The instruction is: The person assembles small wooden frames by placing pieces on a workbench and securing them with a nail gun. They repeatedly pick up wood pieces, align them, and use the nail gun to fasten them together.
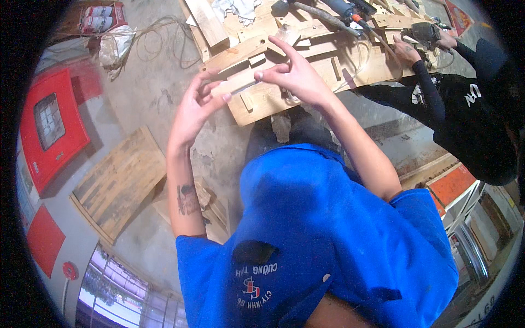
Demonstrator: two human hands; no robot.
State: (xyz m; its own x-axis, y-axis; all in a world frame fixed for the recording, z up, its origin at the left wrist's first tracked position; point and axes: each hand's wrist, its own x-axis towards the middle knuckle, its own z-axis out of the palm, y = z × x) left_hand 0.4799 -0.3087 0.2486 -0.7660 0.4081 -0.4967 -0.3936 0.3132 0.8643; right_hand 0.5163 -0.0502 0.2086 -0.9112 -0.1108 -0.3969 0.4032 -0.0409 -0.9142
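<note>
A short pale wooden strip (pixel 238 82) spans the gap between my two hands, above the near left corner of the wooden workbench (pixel 260 109). My left hand (pixel 192 109) grips its left end, thumb below and fingers curled behind. At its right end, my right hand (pixel 299 79) pinches with the thumb, while the index finger points up and away. Part of the grip is hidden by the fingers. Under and beside the strip lie several small wood pieces, among them a short block (pixel 247 101) and a narrow stick (pixel 335 68).
At the bench's right, a co-worker's hand (pixel 406 53) rests near a power tool (pixel 424 34). A hammer (pixel 322 19) and a thick plank (pixel 205 22) lie on the far side. Hoses (pixel 158 41) trail on the floor, left. A slatted wooden panel (pixel 120 183) stands lower left.
</note>
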